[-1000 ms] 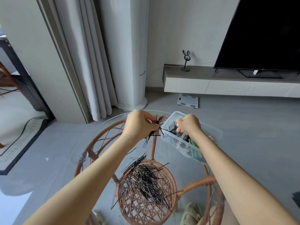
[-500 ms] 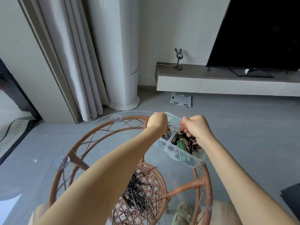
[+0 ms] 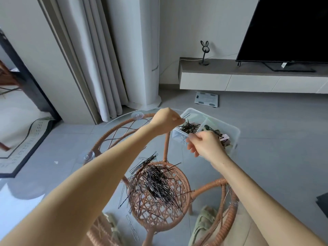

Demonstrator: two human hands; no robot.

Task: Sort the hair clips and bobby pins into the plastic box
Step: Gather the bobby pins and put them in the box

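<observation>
Lying in a black tangle, thin pins (image 3: 156,185) cover your glass desk (image 3: 110,150); more fill the clear box's (image 3: 234,132) left compartment. Your left hand (image 3: 166,120) reaches over the box edge, fingers pinched on a few pins pointing away rightward. Your right hand (image 3: 205,146) hovers beside the box, loosely curled, empty.

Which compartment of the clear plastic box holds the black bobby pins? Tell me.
The left compartment of the clear plastic box, next to the left hand. It holds thin black bobby pins; the right compartment holds chunkier hair clips.
</observation>
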